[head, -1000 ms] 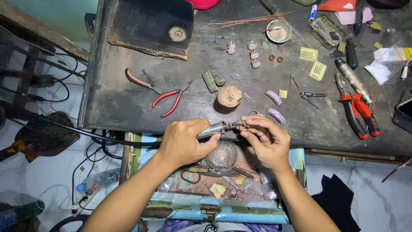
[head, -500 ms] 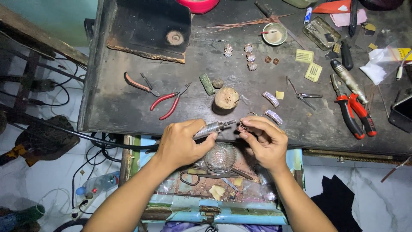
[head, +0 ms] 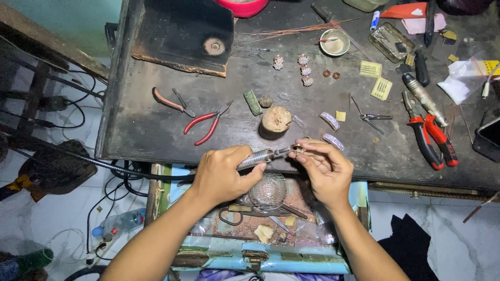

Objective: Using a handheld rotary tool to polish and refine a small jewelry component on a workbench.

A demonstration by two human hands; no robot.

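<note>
A silver rotary handpiece (head: pixel 256 156) lies nearly level above the front edge of a dark workbench (head: pixel 156 130), its long axis running left to right and its tip pointing right at a small ring (head: pixel 298 150). The left hand (head: pixel 221 174) is wrapped closed around the tool's body; the right hand (head: pixel 324 169) pinches the ring between narrowed fingertips, right at the tool's tip. Below the hands, an open drawer (head: pixel 260 229) holds a clear glass bowl (head: pixel 267 191) and scissors (head: pixel 255 212). At the bench's far edge, a small round dish (head: pixel 334 42) sits; its contents cannot be made out.
</note>
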